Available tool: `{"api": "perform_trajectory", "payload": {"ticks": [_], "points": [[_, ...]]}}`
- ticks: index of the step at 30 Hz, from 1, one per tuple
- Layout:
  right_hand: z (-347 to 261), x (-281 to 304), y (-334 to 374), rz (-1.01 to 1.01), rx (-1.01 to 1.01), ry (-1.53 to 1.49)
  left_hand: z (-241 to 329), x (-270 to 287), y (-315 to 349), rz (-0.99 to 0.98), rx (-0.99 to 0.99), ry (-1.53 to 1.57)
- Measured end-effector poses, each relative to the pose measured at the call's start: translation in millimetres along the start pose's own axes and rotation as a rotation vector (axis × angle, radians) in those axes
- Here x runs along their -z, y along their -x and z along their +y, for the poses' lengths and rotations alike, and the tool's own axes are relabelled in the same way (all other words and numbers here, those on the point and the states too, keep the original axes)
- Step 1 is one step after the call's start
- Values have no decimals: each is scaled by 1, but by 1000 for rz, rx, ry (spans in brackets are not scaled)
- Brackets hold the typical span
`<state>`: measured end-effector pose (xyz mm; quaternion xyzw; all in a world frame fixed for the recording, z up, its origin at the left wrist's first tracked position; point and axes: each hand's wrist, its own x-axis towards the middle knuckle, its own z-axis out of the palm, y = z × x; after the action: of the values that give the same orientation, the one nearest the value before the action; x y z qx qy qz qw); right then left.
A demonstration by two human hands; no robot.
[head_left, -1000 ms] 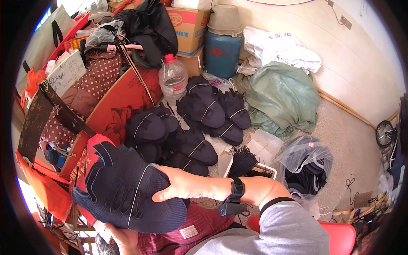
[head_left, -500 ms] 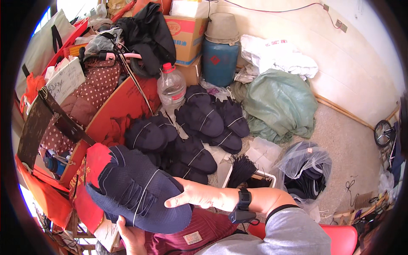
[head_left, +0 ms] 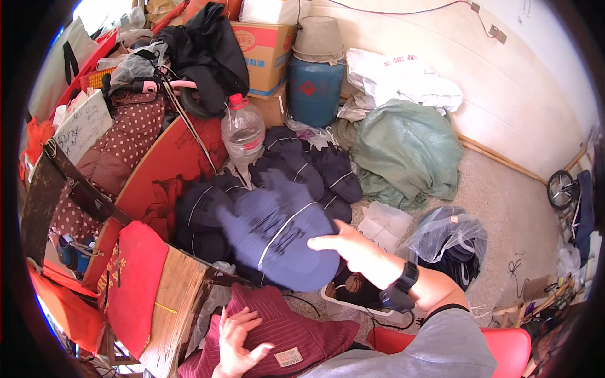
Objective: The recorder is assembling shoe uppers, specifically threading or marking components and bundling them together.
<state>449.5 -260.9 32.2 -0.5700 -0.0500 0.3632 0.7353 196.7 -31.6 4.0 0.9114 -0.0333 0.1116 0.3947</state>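
Note:
A bundle of navy knit shoe uppers, bound with a white band, is in my right hand. It is slightly smeared by motion, with its laces on the upper face and my thumb over its near end. Behind and partly beneath it in the picture lie several similar tied navy bundles on the floor. Empty, with fingers apart, my left hand hovers over the maroon striped cloth on my lap. A wooden block partly draped with red cloth stands to its left.
A white-rimmed bin sits under my right forearm, beside a clear plastic bag of dark pieces. Farther back are a water bottle, a blue drum, a cardboard box and a green sack. A red board leans at left.
My right hand has carried the bundle away from the red-draped block, rightward toward the floor pile. My left hand has let go of it and opened. The view has shifted slightly.

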Motion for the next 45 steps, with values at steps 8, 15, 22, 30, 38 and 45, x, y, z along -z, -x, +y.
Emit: {"api": "perform_trajectory", "payload": {"ticks": [8, 15, 22, 30, 38, 45], "points": [[-6, 104, -34, 185, -23, -79, -8, -33, -19, -27, -196, -318], [-45, 158, -118, 216, 35, -244, -5, -36, -31, -21, -198, -287], [-80, 193, -269, 256, 155, -316, -6, -35, -42, -59, -147, -281], [-90, 255, -432, 300, 304, -382, -19, -33, -56, -101, -61, -309], [51, 312, -455, 523, 195, 1552, -37, -37, -59, -184, -78, -322], [93, 240, -447, 381, -54, 1581, -22, -36, -52, -193, -50, -399]]}}
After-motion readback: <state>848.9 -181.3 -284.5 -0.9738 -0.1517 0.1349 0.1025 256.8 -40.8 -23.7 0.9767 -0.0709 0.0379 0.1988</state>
